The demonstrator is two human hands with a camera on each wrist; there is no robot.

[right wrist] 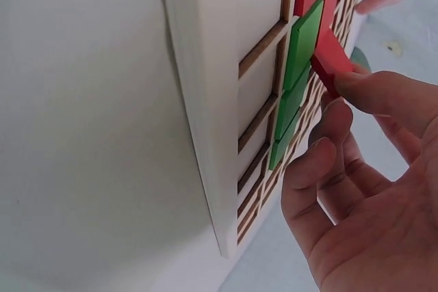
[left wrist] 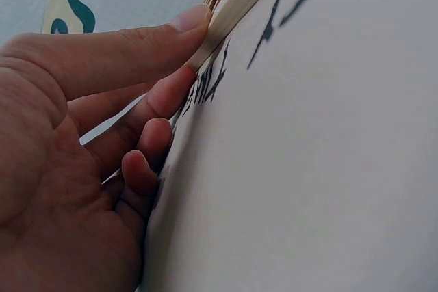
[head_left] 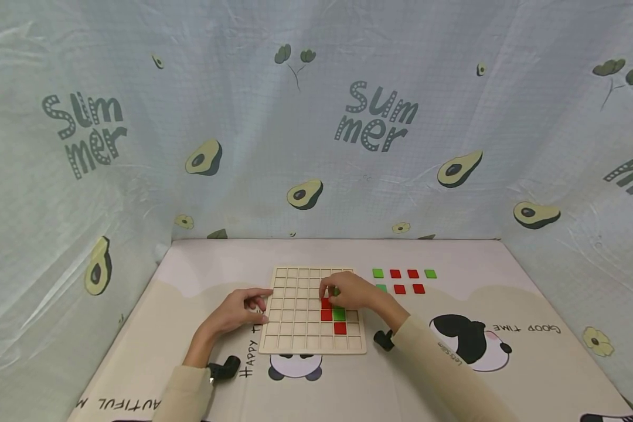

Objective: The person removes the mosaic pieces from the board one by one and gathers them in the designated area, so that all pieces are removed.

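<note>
A pale wooden grid board (head_left: pixel 295 316) lies on the table with several red and green square tiles in its right part. My right hand (head_left: pixel 350 290) is over that part, pinching a red tile (right wrist: pixel 330 63) between thumb and fingers. This tile is tilted, its lower edge right at a row of green tiles (right wrist: pixel 301 39). Nearby in the grid sit a red tile (head_left: pixel 340 328) and another red tile (head_left: pixel 326 315). At the board's left edge, my left hand (head_left: pixel 237 309) touches the wood with thumb and index finger spread, the other fingers loosely bent.
Right of the board, loose green tiles (head_left: pixel 378 273) and red tiles (head_left: pixel 399 289) lie in two rows. The table cover (head_left: pixel 401 387) has printed pandas and lettering. A patterned sheet (head_left: pixel 242 193) hangs behind and at both sides.
</note>
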